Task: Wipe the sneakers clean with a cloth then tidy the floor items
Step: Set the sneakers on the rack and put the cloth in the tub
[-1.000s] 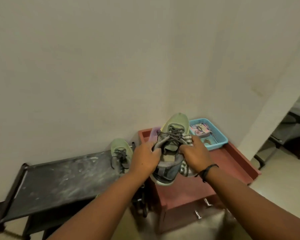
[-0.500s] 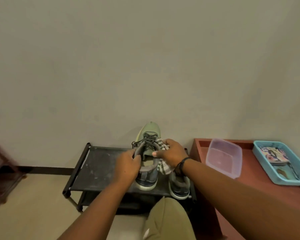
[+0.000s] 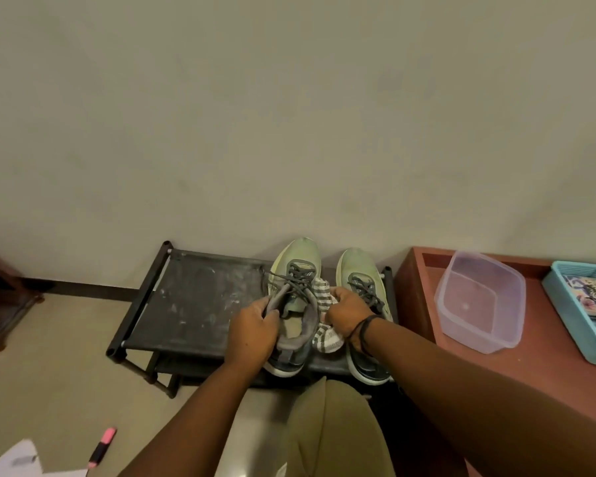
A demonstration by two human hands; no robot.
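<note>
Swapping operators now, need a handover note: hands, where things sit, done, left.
Left hand grips the collar of the left sneaker on the black rack. Right hand holds the striped cloth between the shoes. Right sneaker sits on the rack beside it.
Done: both sneakers are on the rack; how clean they are I cannot tell.
Left: floor items, pink highlighter and paper.

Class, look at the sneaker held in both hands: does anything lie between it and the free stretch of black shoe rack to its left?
Nothing visible does. The left hand grips the held sneaker at its collar, and the shoe rack top left of it shows only pale smudges. The second sneaker stands on its right.
</note>
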